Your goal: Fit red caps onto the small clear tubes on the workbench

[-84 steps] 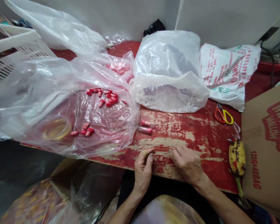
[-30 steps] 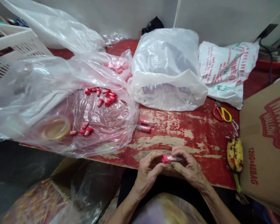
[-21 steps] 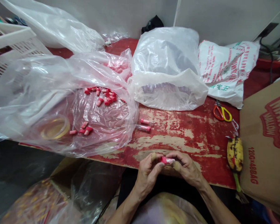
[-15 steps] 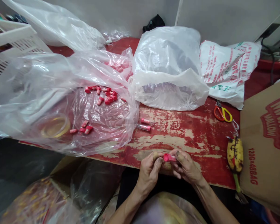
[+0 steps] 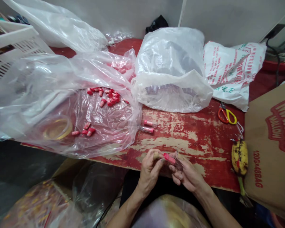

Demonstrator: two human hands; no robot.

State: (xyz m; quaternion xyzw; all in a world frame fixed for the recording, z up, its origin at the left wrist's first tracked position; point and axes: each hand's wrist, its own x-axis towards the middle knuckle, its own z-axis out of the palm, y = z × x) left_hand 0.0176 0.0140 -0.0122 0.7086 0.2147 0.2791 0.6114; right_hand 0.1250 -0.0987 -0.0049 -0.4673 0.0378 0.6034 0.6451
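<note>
A small clear tube with a red cap (image 5: 169,158) is held between my two hands, just above the table's front edge. My left hand (image 5: 150,169) is closed, with thumb and forefinger pinching at the cap's open-looking end. My right hand (image 5: 187,171) is closed around the tube's clear body, which its fingers mostly hide. Beyond the hands, two similar red-capped clear tubes (image 5: 146,129) lie on the worn red table (image 5: 171,145). Several loose red caps (image 5: 110,97) rest on a spread transparent plastic bag (image 5: 102,126) to the left.
A roll of tape (image 5: 57,128) shows through the bag. At the back stand a white bag (image 5: 171,50) of clear items and a printed white sack (image 5: 228,69). Scissors (image 5: 227,116), a spotted banana (image 5: 239,157) and a cardboard box (image 5: 268,136) are on the right; a white basket (image 5: 21,41) stands left.
The cap end has turned from facing me to pointing up and left, and the tube has shifted slightly left. My right fingers have opened out a little around it.
</note>
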